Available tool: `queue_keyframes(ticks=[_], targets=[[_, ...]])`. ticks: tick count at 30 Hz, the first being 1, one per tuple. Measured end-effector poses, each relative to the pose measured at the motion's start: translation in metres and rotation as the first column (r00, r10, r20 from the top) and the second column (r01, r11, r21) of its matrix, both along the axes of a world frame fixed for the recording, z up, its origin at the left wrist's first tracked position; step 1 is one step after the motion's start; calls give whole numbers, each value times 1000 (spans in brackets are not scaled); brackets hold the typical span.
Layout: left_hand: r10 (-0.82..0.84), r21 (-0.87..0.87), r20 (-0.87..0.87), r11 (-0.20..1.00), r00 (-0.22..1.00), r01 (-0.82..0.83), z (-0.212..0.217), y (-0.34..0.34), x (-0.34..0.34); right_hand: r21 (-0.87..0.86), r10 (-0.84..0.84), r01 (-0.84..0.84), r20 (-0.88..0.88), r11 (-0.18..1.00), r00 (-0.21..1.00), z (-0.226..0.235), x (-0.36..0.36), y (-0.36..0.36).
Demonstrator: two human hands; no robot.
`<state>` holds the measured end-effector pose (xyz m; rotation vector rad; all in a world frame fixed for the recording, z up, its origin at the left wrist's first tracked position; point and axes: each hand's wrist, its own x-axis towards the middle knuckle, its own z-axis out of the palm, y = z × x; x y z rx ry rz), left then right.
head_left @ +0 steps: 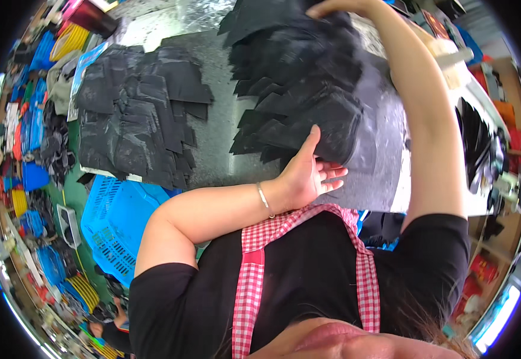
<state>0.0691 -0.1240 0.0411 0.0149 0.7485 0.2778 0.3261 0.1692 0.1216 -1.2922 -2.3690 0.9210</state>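
A tall, fanned pile of thin black sheet pieces (296, 78) lies across the middle of the grey worktop (212, 155). At its near edge is my left hand (311, 173), palm turned up, thumb raised against the pieces and fingers loosely curved apart from it. My right hand (341, 7) reaches to the far end of the pile, one finger stretched over the black pieces; the picture's upper edge cuts off part of this hand. A second overlapping pile of black pieces (135, 113), with pale dusty streaks, sits to the left, touched by neither hand.
A blue plastic basket (114, 218) stands below the worktop's left side. More black pieces (478, 143) hang or lie at the right. Crowded shelves and bins (33, 149) line the left; part of another person (114, 332) shows at the lower left.
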Motion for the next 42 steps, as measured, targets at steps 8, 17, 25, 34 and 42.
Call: queue_keyframes(ticks=[8,17,25,34,42], targets=[[-54,773,-340,-584,939,247,34,-2,-45,610,-451,395,-68,687,890,-45,3,-34],[589,-6,-301,-788,750,616,-38,64,4,262,-826,900,-369,347,426,-3,95,-412],[520,87,-184,-836,834,541,-47,102,18,266,-855,849,-135,456,501,-91,91,-459],[612,52,-106,-784,784,619,-58,104,20,537,-632,595,-140,598,762,-142,8,-289],[595,89,-237,-774,768,627,-40,91,21,427,51,-56,22,903,998,-161,-110,-460]])
